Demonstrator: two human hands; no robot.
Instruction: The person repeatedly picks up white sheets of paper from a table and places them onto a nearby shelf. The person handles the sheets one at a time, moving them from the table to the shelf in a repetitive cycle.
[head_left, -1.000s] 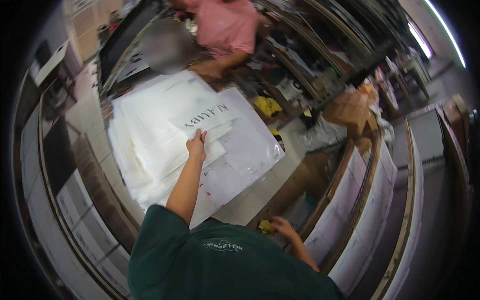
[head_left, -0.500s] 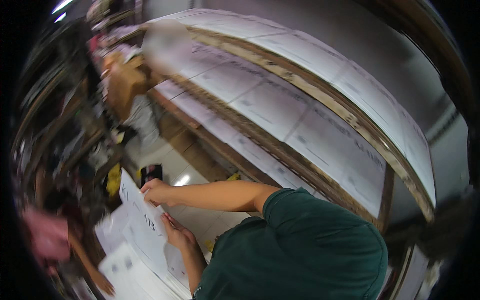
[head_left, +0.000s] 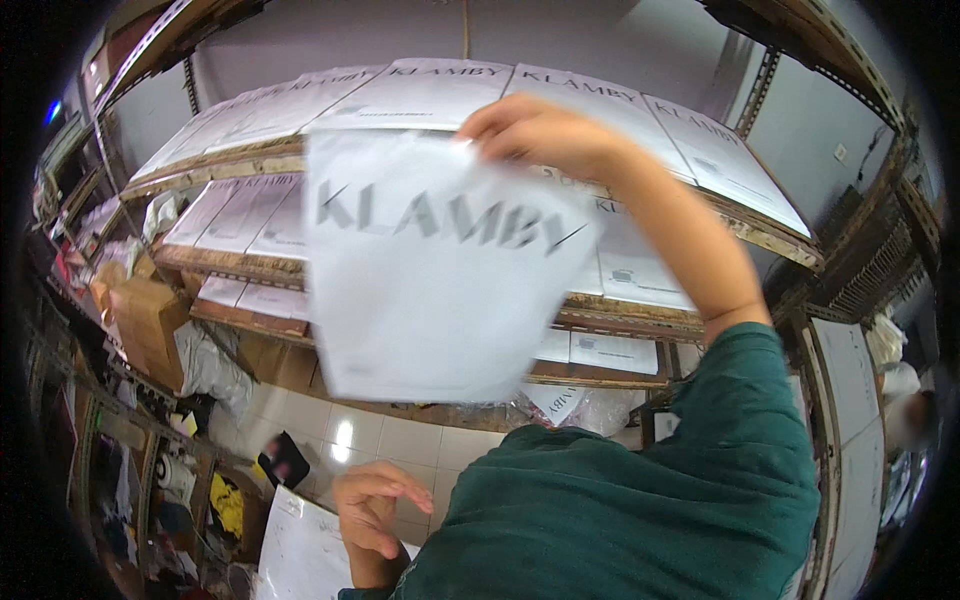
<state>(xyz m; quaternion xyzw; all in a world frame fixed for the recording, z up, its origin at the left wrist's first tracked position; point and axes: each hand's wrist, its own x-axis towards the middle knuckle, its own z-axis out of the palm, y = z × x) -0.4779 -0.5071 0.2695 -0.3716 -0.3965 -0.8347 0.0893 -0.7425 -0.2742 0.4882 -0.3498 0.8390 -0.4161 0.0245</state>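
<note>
My right hand (head_left: 540,130) is raised high and pinches the top edge of a thin white bag (head_left: 430,280) with large grey lettering; the bag hangs blurred in front of the shelves. Low down, my left hand (head_left: 375,510) hovers with loosely curled fingers and holds nothing. It is just above the corner of a stack of white sheets (head_left: 295,555). My green sleeve (head_left: 640,500) fills the lower right.
Wooden shelves (head_left: 250,265) carry rows of flat white printed packs (head_left: 420,90). Cardboard boxes (head_left: 145,320) and crumpled plastic sit at left above a tiled floor (head_left: 385,435). Another person (head_left: 905,415) stands at the far right edge.
The view swung from the stack up to the shelves. My right hand lifted one white bag from the stack up to shelf height; my left hand came off the pile.
</note>
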